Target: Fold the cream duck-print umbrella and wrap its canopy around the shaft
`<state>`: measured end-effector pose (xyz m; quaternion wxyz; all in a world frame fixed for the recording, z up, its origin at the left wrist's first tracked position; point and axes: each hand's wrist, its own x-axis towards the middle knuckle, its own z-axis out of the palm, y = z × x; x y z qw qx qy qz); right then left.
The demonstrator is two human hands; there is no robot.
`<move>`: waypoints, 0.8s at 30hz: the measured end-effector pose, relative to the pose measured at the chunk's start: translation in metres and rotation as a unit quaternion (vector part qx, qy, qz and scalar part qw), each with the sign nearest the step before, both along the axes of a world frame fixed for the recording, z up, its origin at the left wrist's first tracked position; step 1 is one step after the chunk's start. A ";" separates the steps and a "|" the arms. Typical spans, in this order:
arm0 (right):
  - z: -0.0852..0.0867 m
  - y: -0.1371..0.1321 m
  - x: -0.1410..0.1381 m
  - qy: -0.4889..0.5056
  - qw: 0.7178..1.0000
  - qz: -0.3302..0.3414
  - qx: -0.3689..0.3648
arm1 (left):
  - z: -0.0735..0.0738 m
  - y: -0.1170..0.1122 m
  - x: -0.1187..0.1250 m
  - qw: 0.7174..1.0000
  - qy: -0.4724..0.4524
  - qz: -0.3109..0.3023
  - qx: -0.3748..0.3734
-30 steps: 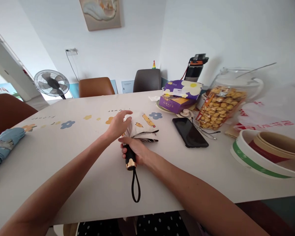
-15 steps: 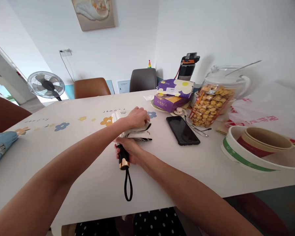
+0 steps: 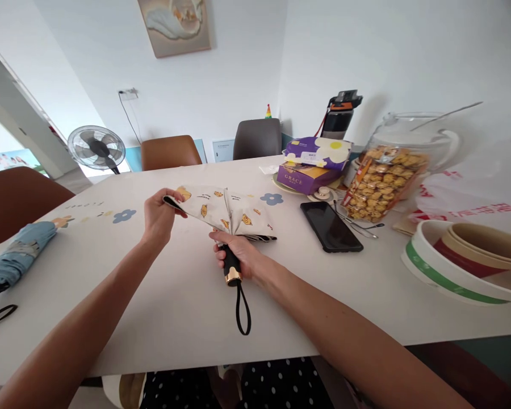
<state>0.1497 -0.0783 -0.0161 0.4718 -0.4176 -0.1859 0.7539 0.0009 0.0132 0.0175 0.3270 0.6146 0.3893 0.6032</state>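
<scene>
A folding umbrella (image 3: 230, 213) with a cream canopy printed with small orange figures lies on the white table (image 3: 153, 295). My right hand (image 3: 238, 257) is wrapped round its black handle, whose gold cap and black wrist loop (image 3: 242, 307) point toward me. My left hand (image 3: 158, 215) pinches the canopy's left edge and holds that flap pulled out to the left, a little above the table.
A black phone (image 3: 330, 227) lies right of the umbrella. Beyond it are a purple box (image 3: 306, 173), a snack jar (image 3: 385, 182), a bottle (image 3: 338, 116) and stacked bowls (image 3: 464, 255). A folded blue umbrella (image 3: 15, 258) lies far left. Chairs and a fan (image 3: 96, 147) stand behind.
My left hand left the top of the folded canopy, took its edge and drew a flap out to the left. My right hand kept its hold on the handle.
</scene>
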 end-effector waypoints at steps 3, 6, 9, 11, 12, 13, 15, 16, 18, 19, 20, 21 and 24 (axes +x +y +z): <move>0.000 0.000 0.000 0.005 1.000 -0.003 0.001 | -0.018 0.000 -0.011 0.997 -0.041 0.024 -0.061; 0.002 0.001 0.003 0.017 1.000 -0.005 -0.003 | -0.027 0.002 -0.013 0.994 -0.066 0.023 -0.086; 0.003 0.002 0.007 0.030 1.000 0.004 0.005 | -0.032 0.003 -0.013 0.995 -0.064 0.029 -0.072; 0.002 0.003 0.011 0.037 0.999 0.009 0.011 | -0.034 0.003 -0.014 0.998 -0.043 0.041 -0.033; 0.002 0.004 0.012 0.039 0.999 0.009 0.014 | -0.035 0.002 -0.015 0.998 -0.029 0.047 -0.007; 0.002 0.004 0.013 0.040 0.999 0.009 0.014 | -0.036 0.002 -0.015 0.998 -0.013 0.053 0.018; 0.001 0.005 0.014 0.036 0.999 0.005 0.011 | -0.037 0.000 -0.017 0.995 0.037 0.063 0.066; 0.002 0.005 0.014 0.033 0.999 0.002 0.011 | -0.038 0.000 -0.019 0.991 0.073 0.066 0.087; 0.003 0.004 0.014 0.020 1.000 -0.008 0.010 | -0.040 0.001 -0.022 0.980 0.142 0.066 0.123; 0.004 0.004 0.014 0.013 1.000 -0.014 0.011 | -0.041 0.002 -0.024 0.975 0.167 0.064 0.134; 0.005 0.003 0.014 0.005 1.000 -0.019 0.011 | -0.042 0.004 -0.026 0.971 0.182 0.061 0.141; 0.006 0.003 0.014 -0.002 1.000 -0.022 0.012 | -0.043 0.006 -0.027 0.970 0.188 0.058 0.143; 0.007 0.003 0.014 -0.016 0.999 -0.021 0.021 | -0.048 0.011 -0.031 0.972 0.185 0.045 0.141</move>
